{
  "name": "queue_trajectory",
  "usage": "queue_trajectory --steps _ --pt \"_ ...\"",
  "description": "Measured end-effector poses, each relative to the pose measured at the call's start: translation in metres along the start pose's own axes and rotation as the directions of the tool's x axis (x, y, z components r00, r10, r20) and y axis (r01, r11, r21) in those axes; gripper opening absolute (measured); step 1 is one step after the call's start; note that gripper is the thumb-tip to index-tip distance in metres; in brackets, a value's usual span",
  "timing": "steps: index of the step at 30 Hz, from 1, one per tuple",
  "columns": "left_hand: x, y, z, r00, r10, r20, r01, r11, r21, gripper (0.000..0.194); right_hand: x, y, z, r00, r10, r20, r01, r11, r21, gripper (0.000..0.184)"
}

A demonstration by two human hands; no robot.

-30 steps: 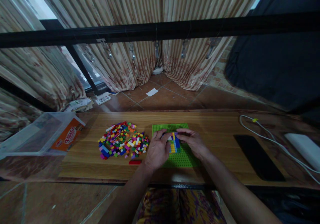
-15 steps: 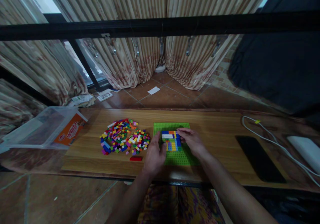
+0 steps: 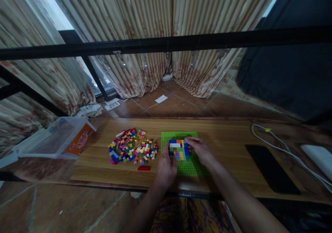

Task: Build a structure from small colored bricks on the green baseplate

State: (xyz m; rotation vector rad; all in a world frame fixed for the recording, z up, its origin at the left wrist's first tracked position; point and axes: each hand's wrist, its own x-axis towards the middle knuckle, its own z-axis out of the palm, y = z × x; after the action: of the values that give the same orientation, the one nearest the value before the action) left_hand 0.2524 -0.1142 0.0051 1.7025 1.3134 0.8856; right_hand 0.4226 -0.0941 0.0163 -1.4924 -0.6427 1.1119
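Note:
A green studded baseplate lies on the wooden table. On it sits a low build of coloured toy bricks, blue along the top and right, with white, orange, yellow and light blue parts. My left hand rests along the left edge of the build, its thumb apart from the fingers. At the build's upper right corner, the fingertips of my right hand are pinched together; whatever they hold is too small to make out. Left of the plate spreads a heap of loose bricks, with a long red brick apart from it.
A clear plastic box with an orange label stands at the table's left end. To the right lie a black phone-like slab, a white cable and a white device. A dark rail crosses beyond the table.
The view has shifted, so everything appears slightly lower. My left hand has slid a little toward me along the build. My right hand stays at the upper right corner.

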Motion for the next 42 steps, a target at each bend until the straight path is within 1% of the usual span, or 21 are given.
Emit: queue_trajectory --steps 3,7,14,22,26,30,32,34,36,39,42 --pt "-0.001 0.002 0.003 1.000 -0.009 -0.018 0.009 1.000 -0.023 0.058 0.000 -0.001 -0.003 1.000 0.011 0.005 -0.011 0.999 0.040 0.035" --pt "-0.001 0.002 0.009 0.999 -0.044 -0.027 0.042 0.998 -0.045 0.058 0.003 0.000 -0.003 1.000 0.030 -0.010 -0.030 1.000 0.000 0.031" --pt "-0.006 0.004 0.012 0.999 -0.013 -0.048 0.011 0.999 -0.041 0.056 0.008 0.005 -0.002 0.999 0.020 -0.040 -0.023 0.997 -0.071 0.026" --pt "-0.007 0.003 0.014 0.997 0.016 -0.081 -0.019 0.999 -0.034 0.056 0.011 0.007 0.001 0.998 0.018 -0.058 -0.022 0.997 -0.070 0.021" --pt "-0.007 0.005 0.012 0.997 -0.002 -0.081 -0.002 0.998 -0.060 0.053 0.006 0.004 -0.002 0.999 -0.003 -0.036 0.002 0.999 -0.032 0.028" --pt "-0.009 0.007 0.009 0.997 0.017 -0.074 -0.025 0.994 -0.107 0.053 -0.005 0.005 -0.013 0.999 -0.047 0.019 0.046 0.998 0.047 0.044" --pt "-0.010 0.007 0.009 0.997 0.036 -0.072 -0.044 0.993 -0.113 0.053 -0.012 0.009 -0.020 0.997 -0.078 -0.011 0.079 0.992 0.094 0.049" --pt "-0.011 0.007 0.010 0.995 0.047 -0.083 -0.055 0.993 -0.102 0.053 -0.019 0.013 -0.028 0.990 -0.116 -0.074 0.124 0.986 0.115 0.049" --pt "-0.012 0.007 0.011 0.993 0.053 -0.102 -0.062 0.994 -0.092 0.052 -0.027 0.016 -0.035 0.978 -0.167 -0.121 0.177 0.981 0.075 0.046" --pt "-0.011 0.005 0.015 0.992 0.061 -0.113 -0.072 0.993 -0.099 0.052 -0.038 0.018 -0.046 0.958 -0.247 -0.148 0.241 0.969 -0.060 0.046" --pt "-0.010 0.003 0.019 0.991 0.052 -0.121 -0.065 0.992 -0.105 0.053 -0.051 0.025 -0.050 0.950 -0.272 -0.155 0.247 0.955 -0.163 0.051"
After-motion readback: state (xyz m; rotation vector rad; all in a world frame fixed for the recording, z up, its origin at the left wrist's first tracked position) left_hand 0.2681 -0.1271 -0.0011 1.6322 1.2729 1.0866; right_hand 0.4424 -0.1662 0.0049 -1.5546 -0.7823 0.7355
